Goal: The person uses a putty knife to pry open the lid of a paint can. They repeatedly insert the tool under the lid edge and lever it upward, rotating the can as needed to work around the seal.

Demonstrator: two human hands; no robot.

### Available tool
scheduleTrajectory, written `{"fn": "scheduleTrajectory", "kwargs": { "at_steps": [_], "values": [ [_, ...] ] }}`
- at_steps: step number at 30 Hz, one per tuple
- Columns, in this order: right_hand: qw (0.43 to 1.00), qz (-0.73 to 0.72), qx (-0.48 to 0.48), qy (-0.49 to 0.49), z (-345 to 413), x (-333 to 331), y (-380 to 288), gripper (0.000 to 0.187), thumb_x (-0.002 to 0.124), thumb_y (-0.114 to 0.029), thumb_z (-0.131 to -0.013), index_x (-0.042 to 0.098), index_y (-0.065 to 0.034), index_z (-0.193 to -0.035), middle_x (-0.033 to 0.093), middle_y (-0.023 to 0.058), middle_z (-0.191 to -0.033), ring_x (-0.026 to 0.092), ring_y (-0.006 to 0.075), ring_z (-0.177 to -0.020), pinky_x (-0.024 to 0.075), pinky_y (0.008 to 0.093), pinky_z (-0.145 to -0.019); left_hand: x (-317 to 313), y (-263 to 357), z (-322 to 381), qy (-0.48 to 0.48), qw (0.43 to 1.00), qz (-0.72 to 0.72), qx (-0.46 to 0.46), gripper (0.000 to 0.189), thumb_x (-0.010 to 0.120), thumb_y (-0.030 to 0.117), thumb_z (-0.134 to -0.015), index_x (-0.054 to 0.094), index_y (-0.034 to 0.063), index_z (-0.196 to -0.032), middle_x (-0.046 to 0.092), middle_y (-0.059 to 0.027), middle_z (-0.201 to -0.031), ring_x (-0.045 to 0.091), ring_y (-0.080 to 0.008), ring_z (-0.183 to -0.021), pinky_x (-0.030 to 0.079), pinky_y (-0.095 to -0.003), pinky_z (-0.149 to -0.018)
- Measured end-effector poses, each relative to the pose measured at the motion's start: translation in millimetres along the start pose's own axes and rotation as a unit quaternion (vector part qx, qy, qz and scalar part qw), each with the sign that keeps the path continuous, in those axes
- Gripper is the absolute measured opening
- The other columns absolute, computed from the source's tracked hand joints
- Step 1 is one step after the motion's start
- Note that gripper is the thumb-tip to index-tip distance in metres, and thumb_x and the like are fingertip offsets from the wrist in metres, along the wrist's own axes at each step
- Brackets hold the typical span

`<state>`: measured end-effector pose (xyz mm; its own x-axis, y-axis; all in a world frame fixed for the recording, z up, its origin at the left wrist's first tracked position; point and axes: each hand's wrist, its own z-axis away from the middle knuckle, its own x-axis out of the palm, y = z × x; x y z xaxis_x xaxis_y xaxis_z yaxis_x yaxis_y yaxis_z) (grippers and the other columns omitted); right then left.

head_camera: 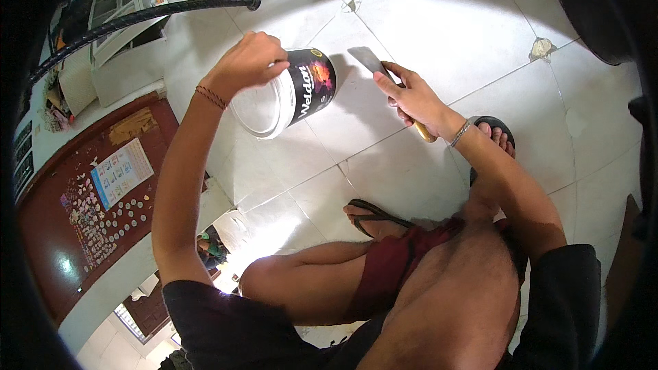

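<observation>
A black plastic tub [313, 85] with a white lid [259, 108] and the maker's name Weldon on its side is on or just above the tiled floor, tilted, with its lid towards the lower left. My left hand [254, 61] is at the tub's upper rim, fingers curled; whether it grips the rim or lid cannot be told. To the right of the tub, my right hand [414, 95] holds a putty knife [366, 59] by its yellowish handle, the metal blade pointing up and left towards the tub without touching it.
White floor tiles [462, 25] have chipped corners. A brown door [128, 128] bearing a paper sheet and stickers is at the left. A black ribbed bar [180, 7] crosses the upper left. My sandalled feet [378, 218] are on the floor. A dark round object [591, 10] stands at upper right.
</observation>
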<state>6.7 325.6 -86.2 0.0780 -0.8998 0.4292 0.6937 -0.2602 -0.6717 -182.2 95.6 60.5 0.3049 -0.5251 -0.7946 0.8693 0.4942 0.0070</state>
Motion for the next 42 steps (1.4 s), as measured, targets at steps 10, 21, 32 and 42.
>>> {"fn": "scheduleTrajectory", "kwargs": {
  "at_steps": [10,21,32,42],
  "values": [
    [0.848,0.453,-0.22,0.165,-3.9,-10.6,1.7,0.068,0.064,-0.014,-0.095,0.031,-0.0003,-0.153,0.069,0.0213,-0.094,0.071,0.0357,-0.084,0.0583,0.0421,-0.071,38.1,52.0,16.5,0.102,0.918,-0.086,-0.374,0.121,0.085,0.075,-0.059,0.048,0.0019,-0.148,0.05,-0.0402,-0.133,0.055,-0.0499,-0.117,0.045,-0.0604,-0.102],
    [0.598,0.747,-0.213,0.2,-2.9,-37.2,19.2,0.078,0.063,0.002,-0.087,0.03,-0.0049,-0.158,0.055,0.0243,-0.137,0.055,0.0365,-0.125,0.0447,0.0459,-0.11,89.7,87.7,47.3,0.165,0.889,0.09,-0.419,0.092,0.063,0.04,-0.095,0.018,-0.0136,-0.155,0.017,-0.0404,-0.159,0.026,-0.0592,-0.145,0.031,-0.0605,-0.118],
    [0.305,0.642,-0.654,-0.259,-139.4,115.5,-111.9,0.078,0.068,-0.049,-0.081,0.049,-0.0069,-0.144,0.037,0.0124,-0.161,0.034,0.0288,-0.15,0.0272,0.0447,-0.127,190.6,137.7,80.5,0.454,0.763,-0.088,-0.451,0.06,0.053,0.053,-0.101,0.058,0.0061,-0.139,0.051,-0.0214,-0.15,0.046,-0.0452,-0.139,0.032,-0.0669,-0.114],
    [0.337,0.586,-0.695,-0.246,-188.4,221.2,-136.5,0.058,0.07,-0.044,-0.087,0.06,0.0005,-0.123,0.06,0.0189,-0.133,0.057,0.0354,-0.128,0.045,0.0441,-0.113,190.4,29.8,161.5,0.609,0.696,0.085,-0.371,0.042,0.068,0.037,-0.092,0.068,0.0025,-0.117,0.067,-0.0195,-0.125,0.066,-0.0417,-0.111,0.052,-0.0487,-0.099]
  ]
}}
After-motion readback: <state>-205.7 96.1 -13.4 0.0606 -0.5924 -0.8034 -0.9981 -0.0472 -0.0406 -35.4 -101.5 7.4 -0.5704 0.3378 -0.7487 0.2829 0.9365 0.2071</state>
